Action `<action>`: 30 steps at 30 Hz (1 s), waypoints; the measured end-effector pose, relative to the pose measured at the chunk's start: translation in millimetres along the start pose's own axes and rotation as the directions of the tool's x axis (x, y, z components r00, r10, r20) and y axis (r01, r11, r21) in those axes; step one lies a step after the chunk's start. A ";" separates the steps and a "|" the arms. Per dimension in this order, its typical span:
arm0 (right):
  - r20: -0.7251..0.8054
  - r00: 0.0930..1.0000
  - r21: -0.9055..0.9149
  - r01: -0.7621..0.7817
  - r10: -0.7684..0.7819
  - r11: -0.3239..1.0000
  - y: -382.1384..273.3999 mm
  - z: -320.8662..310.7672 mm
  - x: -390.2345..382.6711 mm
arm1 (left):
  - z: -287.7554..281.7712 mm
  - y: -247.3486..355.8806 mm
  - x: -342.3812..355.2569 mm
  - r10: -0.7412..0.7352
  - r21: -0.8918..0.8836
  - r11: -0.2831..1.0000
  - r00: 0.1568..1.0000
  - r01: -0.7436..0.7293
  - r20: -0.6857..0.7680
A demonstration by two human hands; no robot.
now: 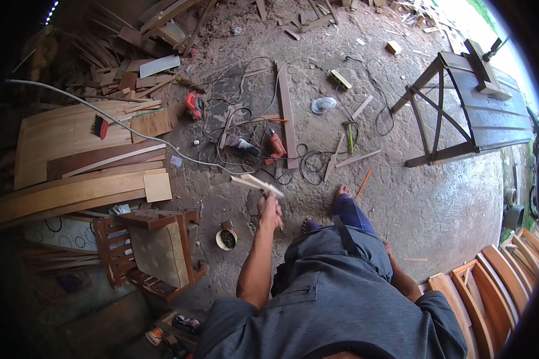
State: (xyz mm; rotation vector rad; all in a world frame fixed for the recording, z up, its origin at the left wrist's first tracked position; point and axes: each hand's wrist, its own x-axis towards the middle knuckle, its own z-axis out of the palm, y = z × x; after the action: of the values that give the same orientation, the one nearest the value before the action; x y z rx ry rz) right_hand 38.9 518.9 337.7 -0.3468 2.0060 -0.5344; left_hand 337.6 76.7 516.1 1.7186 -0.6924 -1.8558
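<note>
My left hand point(269, 212) is closed around a few short pale wood strips point(254, 182), which stick out past the fingers over the concrete floor. Down at my right hip is my right hand point(387, 246), mostly hidden by my clothing, so its fingers do not show. Beyond the strips, an orange-red power drill point(275, 145) and a grey power tool that looks like an angle grinder point(245, 146) lie among tangled cords. A hammer point(350, 137) with a yellow-green handle rests on the floor ahead of my bare foot point(342, 191).
A long brown board point(285, 113) lies ahead, near a red power tool point(193, 106). To the left are stacked wood panels point(54, 143), a wooden chair point(156, 248) and a small pot point(226, 239). A worktable point(497, 119) stands right; curved wooden pieces point(467, 293) lean at lower right.
</note>
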 end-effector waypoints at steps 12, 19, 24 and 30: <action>-0.021 0.983 0.319 -0.164 0.180 0.934 -241.0 -177.2 136.3 | 214.8 248.0 59.9 0.178 -0.836 0.534 0.949 0.129 0.261; -0.015 1.000 0.259 0.008 -0.004 0.966 -366.2 -199.4 248.7 | 257.0 319.3 148.2 0.281 -0.839 0.544 0.943 -0.003 0.180; 0.019 0.995 0.276 -0.100 0.098 0.956 -433.4 -193.5 300.5 | 283.6 380.6 239.6 0.228 -0.842 0.540 0.963 -0.003 0.142; 0.035 0.994 -0.062 -0.105 0.107 0.993 -521.5 -199.6 342.9 | 284.3 447.7 279.0 0.259 -0.732 0.643 0.963 -0.225 -0.069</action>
State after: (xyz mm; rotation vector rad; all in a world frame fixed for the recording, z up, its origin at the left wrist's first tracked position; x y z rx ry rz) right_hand -288.4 -42.1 424.5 -0.2831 1.9938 -0.3990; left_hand 48.1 -435.1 631.9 0.9907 -0.1109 -1.6443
